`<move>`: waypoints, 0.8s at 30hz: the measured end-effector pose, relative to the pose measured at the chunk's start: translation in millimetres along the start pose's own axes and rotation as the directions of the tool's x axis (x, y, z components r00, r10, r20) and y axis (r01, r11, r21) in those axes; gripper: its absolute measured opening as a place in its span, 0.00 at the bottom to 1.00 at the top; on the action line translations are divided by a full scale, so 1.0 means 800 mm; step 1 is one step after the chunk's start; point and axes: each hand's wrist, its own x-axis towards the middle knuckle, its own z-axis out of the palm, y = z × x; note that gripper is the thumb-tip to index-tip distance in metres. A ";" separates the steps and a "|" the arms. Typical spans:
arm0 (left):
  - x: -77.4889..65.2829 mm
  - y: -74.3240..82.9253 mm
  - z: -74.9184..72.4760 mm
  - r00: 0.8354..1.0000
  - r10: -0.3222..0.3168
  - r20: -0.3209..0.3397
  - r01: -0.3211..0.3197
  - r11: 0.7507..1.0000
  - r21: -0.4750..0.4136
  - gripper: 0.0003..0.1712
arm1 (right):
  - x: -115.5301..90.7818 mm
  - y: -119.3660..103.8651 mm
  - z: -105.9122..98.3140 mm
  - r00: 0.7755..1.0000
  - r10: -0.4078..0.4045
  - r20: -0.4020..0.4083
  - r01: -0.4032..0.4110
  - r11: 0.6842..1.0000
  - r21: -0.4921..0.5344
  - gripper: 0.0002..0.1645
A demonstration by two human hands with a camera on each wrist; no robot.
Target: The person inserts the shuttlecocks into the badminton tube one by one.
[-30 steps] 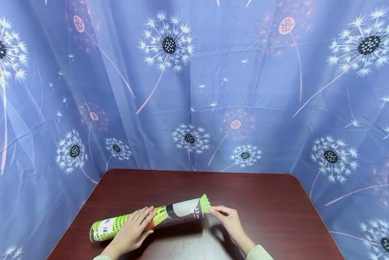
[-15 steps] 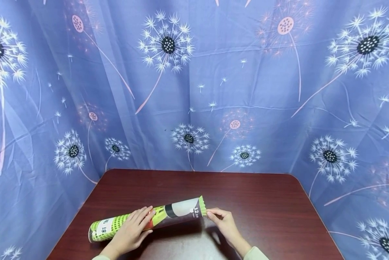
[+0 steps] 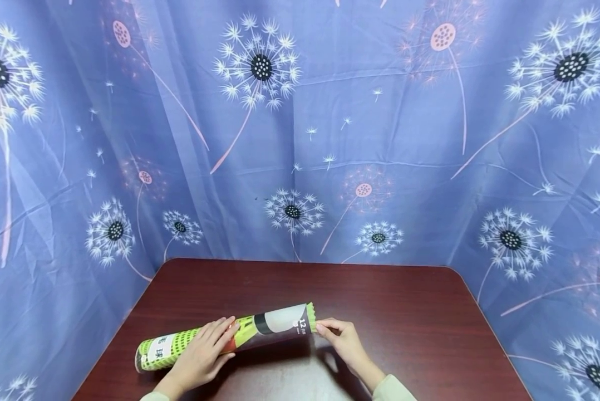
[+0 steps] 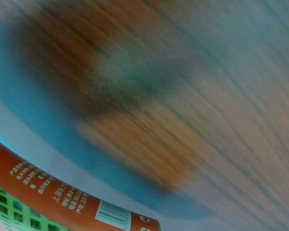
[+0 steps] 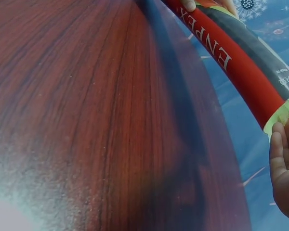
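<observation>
A long shuttlecock tube point(image 3: 282, 322) with a yellow-green, white and black print lies slanted over the table, its right end higher in the head view. My left hand point(image 3: 202, 352) grips its middle, fingers over the top and thumb below. Out of the right end shows the pleated green skirt of a shuttlecock point(image 3: 311, 317); the rest of it is hidden inside. Thumb and fingertips of my right hand point(image 3: 346, 341) pinch the skirt's edge. The right wrist view shows the tube's red side with "ENPEX" point(image 5: 212, 45), and the left wrist view a barcode point(image 4: 113, 215).
Beneath is a dark red-brown wooden table point(image 3: 390, 301) with rounded far corners and a bright glare near the front. A blue curtain point(image 3: 330, 206) with a dandelion print hangs close behind it and along both sides.
The right hand has moved left toward the tube, and the green skirt has slid farther in, so less of it sticks out. The left hand keeps its grip on the tube.
</observation>
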 end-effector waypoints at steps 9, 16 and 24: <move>0.001 0.001 0.002 1.000 -0.007 0.014 0.007 1.000 -0.005 0.32 | 0.005 0.003 0.005 1.000 -0.008 0.008 0.009 0.999 -0.034 0.12; 0.001 0.003 0.002 1.000 -0.002 0.017 0.002 1.000 -0.012 0.31 | 0.007 0.003 0.007 1.000 -0.025 0.013 0.026 0.997 -0.077 0.10; 0.003 0.003 0.001 1.000 -0.008 0.019 0.008 1.000 -0.018 0.31 | 0.012 -0.002 0.011 0.998 -0.017 0.054 0.023 0.994 -0.109 0.08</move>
